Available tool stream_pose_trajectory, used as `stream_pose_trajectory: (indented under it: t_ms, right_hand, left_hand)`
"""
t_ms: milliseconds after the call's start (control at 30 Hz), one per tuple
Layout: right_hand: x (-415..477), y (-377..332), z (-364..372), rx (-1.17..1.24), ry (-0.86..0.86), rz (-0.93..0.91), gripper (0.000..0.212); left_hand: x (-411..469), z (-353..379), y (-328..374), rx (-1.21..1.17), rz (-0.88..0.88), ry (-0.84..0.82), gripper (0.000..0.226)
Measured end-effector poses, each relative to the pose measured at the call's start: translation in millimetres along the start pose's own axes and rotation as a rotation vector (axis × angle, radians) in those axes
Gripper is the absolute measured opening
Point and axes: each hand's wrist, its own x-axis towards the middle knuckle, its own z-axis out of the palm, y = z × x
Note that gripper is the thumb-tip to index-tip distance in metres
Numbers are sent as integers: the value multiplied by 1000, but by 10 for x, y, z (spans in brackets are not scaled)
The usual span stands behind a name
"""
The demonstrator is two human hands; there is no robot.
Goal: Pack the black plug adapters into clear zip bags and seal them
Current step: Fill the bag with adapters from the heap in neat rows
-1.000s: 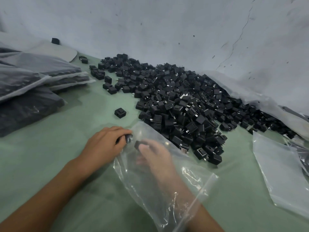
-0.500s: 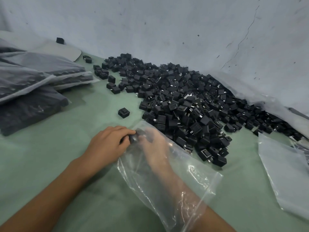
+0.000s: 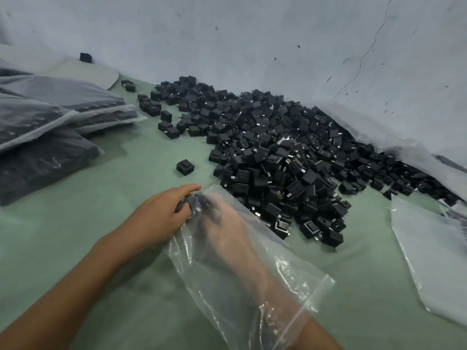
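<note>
Clear zip bag sleeves the right hand, whose blurred grip cannot be told. Left hand pinches the bag's end beside the adapter pile.

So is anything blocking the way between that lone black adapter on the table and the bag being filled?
Nothing visible: only bare green table lies between the lone adapter and the clear bag, whose near end the left hand grips.

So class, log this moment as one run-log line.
right hand inside bag | left hand on adapters at bag's end | unsealed
</note>
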Motion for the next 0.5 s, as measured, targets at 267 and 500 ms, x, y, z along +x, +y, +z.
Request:
stream_pose_trajectory:
  t_ms: [267,500]
  right_hand:
    - [-89,-76,-32,5,-3,-21,49]
    - [-159,-126,-39,-7,26,-64,46]
  left_hand:
    - [-15,89,40,69,-23,94,48]
    - [-17,125,65,244,56,97,36]
